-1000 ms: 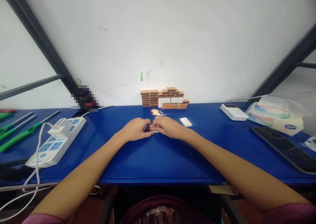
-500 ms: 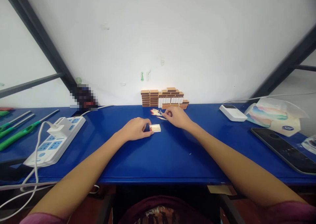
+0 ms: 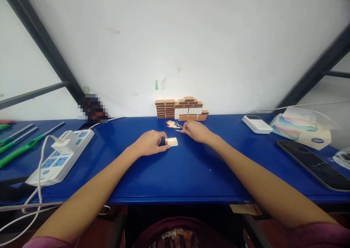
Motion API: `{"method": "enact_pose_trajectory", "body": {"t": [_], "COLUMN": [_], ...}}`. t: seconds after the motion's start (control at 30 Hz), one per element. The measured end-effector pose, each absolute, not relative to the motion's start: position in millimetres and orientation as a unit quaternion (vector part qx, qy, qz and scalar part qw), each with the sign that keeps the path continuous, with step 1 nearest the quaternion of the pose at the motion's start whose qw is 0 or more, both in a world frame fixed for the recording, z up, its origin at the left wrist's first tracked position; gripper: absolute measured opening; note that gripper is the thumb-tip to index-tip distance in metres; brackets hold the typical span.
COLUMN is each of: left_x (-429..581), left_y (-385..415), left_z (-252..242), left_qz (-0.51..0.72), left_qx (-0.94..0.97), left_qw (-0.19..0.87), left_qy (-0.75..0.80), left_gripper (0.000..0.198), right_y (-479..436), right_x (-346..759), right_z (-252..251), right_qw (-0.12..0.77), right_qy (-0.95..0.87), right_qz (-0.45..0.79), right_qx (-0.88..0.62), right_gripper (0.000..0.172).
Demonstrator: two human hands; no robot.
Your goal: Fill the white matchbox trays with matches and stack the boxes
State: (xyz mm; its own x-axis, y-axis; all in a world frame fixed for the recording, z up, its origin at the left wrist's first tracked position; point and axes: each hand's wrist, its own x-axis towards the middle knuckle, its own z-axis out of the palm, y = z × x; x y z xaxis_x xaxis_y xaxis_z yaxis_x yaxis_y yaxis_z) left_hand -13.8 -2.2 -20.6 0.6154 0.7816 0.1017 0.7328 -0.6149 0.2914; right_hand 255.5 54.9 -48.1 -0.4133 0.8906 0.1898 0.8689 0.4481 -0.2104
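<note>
On the blue table, a small white matchbox tray (image 3: 172, 142) holds matches with red heads at its left end. My left hand (image 3: 151, 143) grips the tray's left end between thumb and fingers. Beyond it lies a loose pile of matches (image 3: 172, 124). My right hand (image 3: 196, 131) is just right of the pile, thumb and fingertips pinched on matches (image 3: 178, 130) whose red tips point left. Behind the pile, against the wall, stand stacked brown matchboxes (image 3: 165, 109), with a row of white ones (image 3: 188, 111) among them.
A white power strip (image 3: 64, 157) with a plug and cables lies at the left, beside green-handled tools (image 3: 24, 146). To the right are a white device (image 3: 257, 124), a plastic packet (image 3: 303, 126) and a black phone (image 3: 314, 164). The table's front edge (image 3: 177, 199) runs below.
My right hand has shifted slightly nearer, its fingertips now lower and closed on matches beside the pile. My left hand and the tray have hardly moved.
</note>
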Motion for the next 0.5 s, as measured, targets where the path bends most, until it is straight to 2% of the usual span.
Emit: {"method": "enact_pose_trajectory", "body": {"t": [0.3,0.5], "left_x": [-14.5,-14.1], "left_y": [-1.9,-2.8], "left_z": [-20.2,-19.6], "left_qz": [0.108,0.101], "left_qx": [0.890,0.890], "left_qw": [0.099,0.103], "left_qy": [0.433,0.433], "left_gripper": [0.036,0.037], "right_y": [50.6,50.7], "right_x": [265.3,270.0], "right_z": [-42.6,-35.4], "right_qw": [0.113,0.105], "right_qy": [-0.859,-0.856], "right_qz": [0.065,0.082], "right_qx": [-0.495,-0.500], "right_gripper": [0.010,0.014]}}
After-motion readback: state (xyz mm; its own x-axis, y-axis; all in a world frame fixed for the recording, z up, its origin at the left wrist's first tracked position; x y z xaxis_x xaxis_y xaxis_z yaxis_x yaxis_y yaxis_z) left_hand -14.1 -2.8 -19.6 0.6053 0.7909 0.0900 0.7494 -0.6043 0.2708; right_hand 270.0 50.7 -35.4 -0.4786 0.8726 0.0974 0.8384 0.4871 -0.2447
